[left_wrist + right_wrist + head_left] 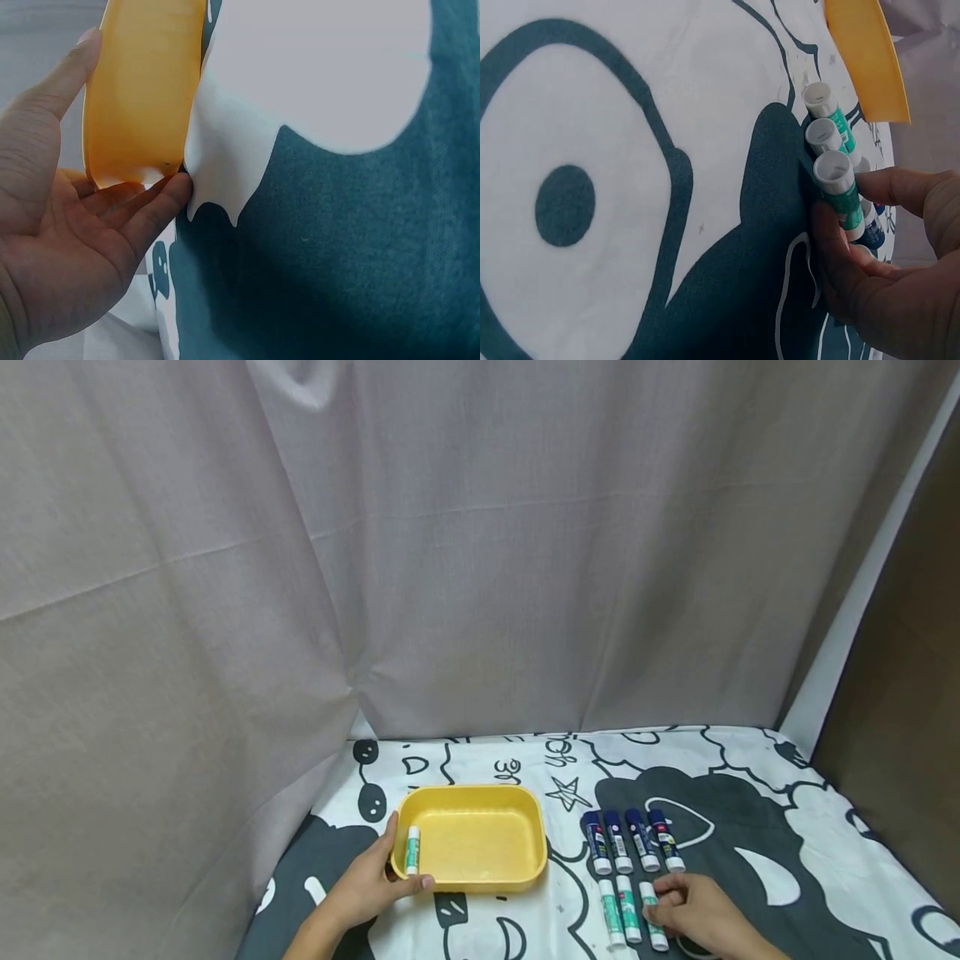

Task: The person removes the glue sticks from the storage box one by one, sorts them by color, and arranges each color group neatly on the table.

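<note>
A shallow yellow tray (480, 843) lies on the printed cloth, with one green-and-white glue stick (412, 850) inside at its left end. My left hand (363, 885) grips the tray's left end, thumb on the near side and fingers at the far side and below. To the right, my right hand (701, 910) pinches the rightmost green-and-white glue stick (843, 196) between thumb and fingers. Beside it lie two more green glue sticks, a left one (611, 913) and a middle one (628, 910). Just behind them is a row of several dark blue sticks (640, 841) with white ends.
A white cloth (525, 927) with dark cartoon prints covers the surface. Behind it hangs a grey curtain (480, 610). A brown panel (892, 710) stands along the right side.
</note>
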`<state>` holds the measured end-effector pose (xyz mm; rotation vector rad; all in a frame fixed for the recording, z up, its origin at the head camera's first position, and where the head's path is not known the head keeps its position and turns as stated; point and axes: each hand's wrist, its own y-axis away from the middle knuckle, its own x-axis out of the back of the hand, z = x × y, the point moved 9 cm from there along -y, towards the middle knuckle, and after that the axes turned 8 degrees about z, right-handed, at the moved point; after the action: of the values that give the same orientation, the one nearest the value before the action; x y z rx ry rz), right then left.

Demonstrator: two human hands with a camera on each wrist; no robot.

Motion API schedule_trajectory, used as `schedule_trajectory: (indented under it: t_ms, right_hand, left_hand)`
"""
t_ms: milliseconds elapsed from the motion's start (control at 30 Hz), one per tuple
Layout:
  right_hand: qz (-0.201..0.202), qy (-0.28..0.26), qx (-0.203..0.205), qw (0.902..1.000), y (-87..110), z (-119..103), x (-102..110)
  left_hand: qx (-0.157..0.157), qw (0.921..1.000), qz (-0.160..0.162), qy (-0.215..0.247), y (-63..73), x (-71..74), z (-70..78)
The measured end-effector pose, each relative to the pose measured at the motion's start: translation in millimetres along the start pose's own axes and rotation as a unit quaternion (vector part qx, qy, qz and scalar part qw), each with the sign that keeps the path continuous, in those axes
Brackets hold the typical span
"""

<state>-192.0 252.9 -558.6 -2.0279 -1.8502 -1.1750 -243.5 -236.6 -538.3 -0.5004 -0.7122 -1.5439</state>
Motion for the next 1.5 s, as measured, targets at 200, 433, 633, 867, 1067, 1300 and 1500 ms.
schedule_trajectory:
  t_ms: [200, 433, 633, 867, 1067, 1300, 1500]
  right_hand:
    - [0.024, 0.023, 0.022, 0.9992, -1.1, -4.3, 5.3]
    - [0.021, 0.046, 0.03, 0.9983, 1.5, -6.0, 6.0]
    - [0.023, 0.019, 0.049, 0.9984, 6.4, -20.8, 9.4]
    - [0.027, -0.032, 0.107, 0.9934, 13.0, -75.5, 10.8]
    - [0.012, -0.06, 0.128, 0.9899, 17.8, -129.6, -6.1]
    - [-0.016, -0.087, 0.154, 0.984, 16.2, -174.9, -32.6]
    - [-0.063, -0.148, 0.157, 0.9745, 9.9, -197.2, -59.2]
  left_hand:
    - [-0.017, 0.9998, 0.004, 0.005, 2.2, 1.5, 5.1]
    - [-0.025, 0.9996, 0.006, 0.01, 5.1, 2.9, 7.6]
    - [-0.017, 0.9998, 0.005, 0.012, 5.5, 3.1, 5.1]
    - [-0.028, 0.9995, 0.006, 0.012, 5.4, 2.7, 4.9]
    - [-0.041, 0.999, 0.006, 0.017, 4.5, 2.3, 7.2]
    - [-0.044, 0.9989, 0.006, 0.018, 3.9, 3.0, 8.8]
    - [-0.043, 0.9989, 0.004, 0.018, 4.4, 2.2, 8.1]
